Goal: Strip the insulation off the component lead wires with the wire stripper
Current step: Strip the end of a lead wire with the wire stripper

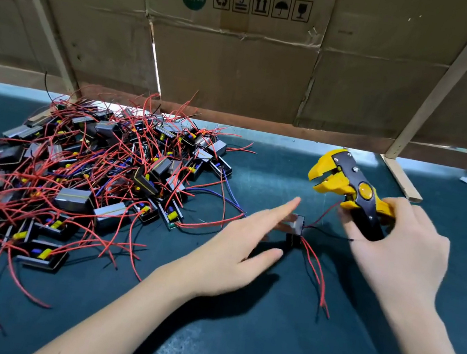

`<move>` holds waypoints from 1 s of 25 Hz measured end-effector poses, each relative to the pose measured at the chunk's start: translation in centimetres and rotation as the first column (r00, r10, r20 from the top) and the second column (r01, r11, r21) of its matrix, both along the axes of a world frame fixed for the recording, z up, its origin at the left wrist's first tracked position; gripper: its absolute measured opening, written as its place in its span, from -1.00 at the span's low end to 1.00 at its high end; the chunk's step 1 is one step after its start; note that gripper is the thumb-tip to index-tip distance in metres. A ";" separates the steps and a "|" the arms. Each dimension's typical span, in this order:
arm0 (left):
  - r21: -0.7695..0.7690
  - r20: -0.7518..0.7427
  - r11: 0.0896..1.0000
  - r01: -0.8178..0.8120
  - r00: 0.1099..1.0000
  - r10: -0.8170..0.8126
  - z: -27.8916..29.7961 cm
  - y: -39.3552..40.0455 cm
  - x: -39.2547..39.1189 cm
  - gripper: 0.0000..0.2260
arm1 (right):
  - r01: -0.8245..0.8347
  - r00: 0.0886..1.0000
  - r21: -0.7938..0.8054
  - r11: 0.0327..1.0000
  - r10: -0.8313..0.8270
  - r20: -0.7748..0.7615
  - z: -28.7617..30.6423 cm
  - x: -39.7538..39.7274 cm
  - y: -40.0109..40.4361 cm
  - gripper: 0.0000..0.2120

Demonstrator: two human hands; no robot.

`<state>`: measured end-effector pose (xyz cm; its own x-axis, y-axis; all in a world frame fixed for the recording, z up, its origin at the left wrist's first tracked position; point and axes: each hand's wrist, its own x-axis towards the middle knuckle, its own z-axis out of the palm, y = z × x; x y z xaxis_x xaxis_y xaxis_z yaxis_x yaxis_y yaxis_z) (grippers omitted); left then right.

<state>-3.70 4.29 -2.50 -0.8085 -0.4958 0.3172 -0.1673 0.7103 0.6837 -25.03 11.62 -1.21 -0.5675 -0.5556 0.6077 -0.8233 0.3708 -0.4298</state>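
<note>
i grip the wire stripper [346,188] in my right hand [397,252], jaws agape; left hand [234,238] flat, empty beside the component [295,229] at frame centre. seat 1 lead squarely before squeezing.

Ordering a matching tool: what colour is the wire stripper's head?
Yellow, on a black body; the wire stripper shows in the head view.

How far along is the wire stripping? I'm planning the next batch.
Done: nothing clearly finished; no separate pile of stripped parts shows. In hand: the right hand grips the wire stripper, whose jaws stand open and empty, while the left hand reaches with straight fingers to a single component lying apart on the mat. Left: the big pile of components.
</note>
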 end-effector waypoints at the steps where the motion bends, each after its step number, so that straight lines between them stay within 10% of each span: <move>1: -0.068 -0.015 0.996 -0.052 0.999 0.051 0.2 -0.4 0.3 -0.51 | -0.012 0.999 -0.018 1.000 0.012 0.035 0.0 0.0 0.0 -0.56; 5: -0.349 -0.193 0.846 -0.403 0.914 0.356 2.1 -3.3 3.4 -0.92 | -0.322 0.838 -0.169 0.932 0.363 0.408 0.8 0.5 0.6 -0.70; 8: -0.401 0.213 0.847 -0.350 0.863 0.458 2.9 -5.3 6.2 -0.80 | -0.670 0.468 -0.243 0.701 0.653 0.595 1.3 2.0 0.9 -0.78; 10: -0.432 0.422 0.868 -0.244 0.796 0.434 2.8 -5.6 6.7 -0.81 | -0.777 0.382 -0.180 0.604 0.679 0.627 1.2 2.9 1.0 -0.71; 16: -0.296 0.215 0.937 -0.185 0.943 0.254 2.9 -4.7 5.4 -0.97 | -0.707 0.633 0.066 0.704 0.589 0.502 0.4 3.2 0.6 -0.50; 21: 0.029 0.273 1.000 0.008 0.962 -0.016 2.7 -3.0 4.3 -0.94 | -0.224 0.949 0.336 0.915 0.127 0.287 -0.4 0.1 0.1 -0.53; 25: -0.088 0.012 0.957 -0.276 0.961 0.278 3.1 -4.0 4.9 -0.86 | -0.021 0.971 0.228 0.973 -0.034 0.237 -0.5 -2.5 0.2 -0.53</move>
<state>1.22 0.29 0.62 -0.6511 -0.6734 0.3500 -0.3811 0.6889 0.6166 -27.56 11.77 -1.67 -0.6841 -0.6588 0.3131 -0.7048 0.4864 -0.5164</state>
